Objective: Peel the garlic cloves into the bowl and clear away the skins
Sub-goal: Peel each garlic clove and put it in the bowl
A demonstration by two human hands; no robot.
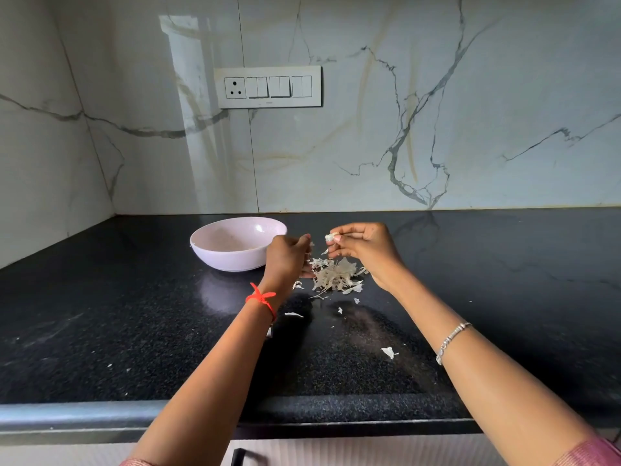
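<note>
Pinching a pale clove (331, 237), your right hand (364, 251) hung near papery skins (334, 275) on the speckled black table (134, 314); your left hand (285, 258) curled, its hold impossible to tell.

The bowl (235, 255) is plain pale lilac-pink. The counter (134, 314) is black with fine grey speckles. The skins (334, 275) are cream-white (some almost straw), and the clove (331, 237) is whitish too. The wall (437, 129) is white marble with grey and beige veins. The switch plate (268, 70) is white, the thread (260, 299) red, the bracelet (452, 339) silver, the sleeve (591, 452) pink.
</note>
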